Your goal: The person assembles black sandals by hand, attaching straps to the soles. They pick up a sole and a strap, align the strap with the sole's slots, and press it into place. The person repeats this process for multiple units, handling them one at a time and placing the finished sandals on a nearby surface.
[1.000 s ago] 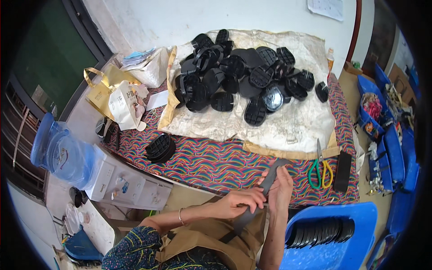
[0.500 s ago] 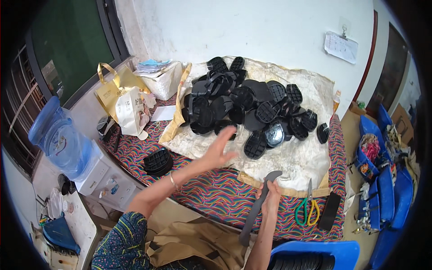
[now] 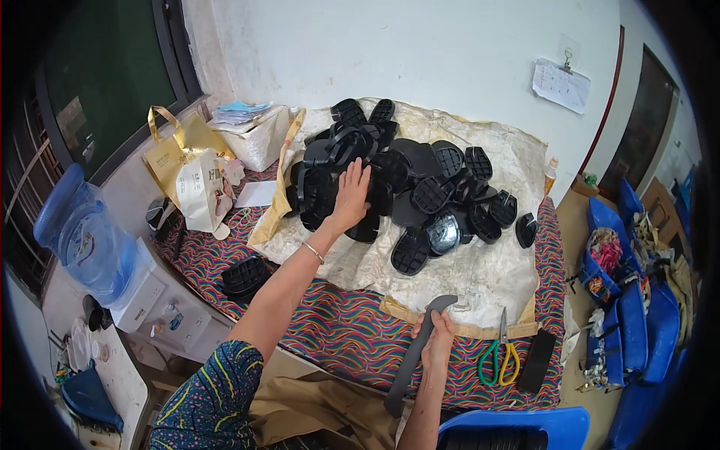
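My left hand [image 3: 351, 196] reaches over the left part of a pile of black shoe soles [image 3: 411, 253], many with gridded undersides. Its fingers are stretched out, with nothing seen in them; whether they touch a sole I cannot tell. In front of me, my right hand [image 3: 436, 341] is closed around a long dark grey strip [image 3: 409, 367] with a hooked upper end. The pile rests on a stained white sheet [image 3: 480, 281]. To the right of my right hand lie scissors [image 3: 500, 358] with one green and one yellow handle, beside a black block [image 3: 537, 363].
A blue bin [image 3: 555, 427] of black pieces stands near right. Stacked black soles [image 3: 244, 279] lie on the patterned cloth [image 3: 330, 322]. At left are a water dispenser [image 3: 176, 311], a gold bag [image 3: 169, 154] and a white box [image 3: 259, 139]. Blue crates [image 3: 611, 352] line the right.
My left hand has moved away from me and left, from above the sheet's near part onto the pile. My right hand still holds the grey strip. The whole view has shifted slightly.
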`<state>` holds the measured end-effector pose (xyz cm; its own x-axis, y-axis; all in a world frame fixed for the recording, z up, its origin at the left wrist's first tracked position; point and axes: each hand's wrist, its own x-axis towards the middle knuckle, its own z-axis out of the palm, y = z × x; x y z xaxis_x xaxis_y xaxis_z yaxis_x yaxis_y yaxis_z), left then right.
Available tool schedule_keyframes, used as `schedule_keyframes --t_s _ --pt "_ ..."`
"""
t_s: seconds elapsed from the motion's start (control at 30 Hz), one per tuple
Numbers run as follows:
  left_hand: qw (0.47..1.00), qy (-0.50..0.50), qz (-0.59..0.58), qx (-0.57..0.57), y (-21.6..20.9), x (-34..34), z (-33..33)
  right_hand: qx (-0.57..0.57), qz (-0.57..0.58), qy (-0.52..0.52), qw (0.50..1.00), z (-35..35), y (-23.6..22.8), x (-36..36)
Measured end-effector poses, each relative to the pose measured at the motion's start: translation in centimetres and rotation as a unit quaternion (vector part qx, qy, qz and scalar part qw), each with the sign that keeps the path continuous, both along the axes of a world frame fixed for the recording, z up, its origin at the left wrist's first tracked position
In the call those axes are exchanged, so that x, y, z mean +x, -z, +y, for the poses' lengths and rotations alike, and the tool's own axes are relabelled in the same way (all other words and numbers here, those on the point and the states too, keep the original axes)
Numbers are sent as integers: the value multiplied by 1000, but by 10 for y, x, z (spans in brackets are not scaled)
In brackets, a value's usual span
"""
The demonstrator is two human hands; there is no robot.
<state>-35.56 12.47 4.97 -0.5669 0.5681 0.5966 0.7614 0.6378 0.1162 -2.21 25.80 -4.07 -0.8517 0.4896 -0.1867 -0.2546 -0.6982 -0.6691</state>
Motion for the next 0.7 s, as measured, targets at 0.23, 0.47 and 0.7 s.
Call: schedule_keyframes --t_s 0.23,0.47,0.7 --pt "995 48 59 72 21 40 -7 13 2 -4 1000 0 5 -1" --pt "969 121 32 211 17 53 -50 8 -48 3 999 3 17 -4" --pt "592 288 -518 547 26 -13 -123 2 -10 -2 1000 -2 13 -8"
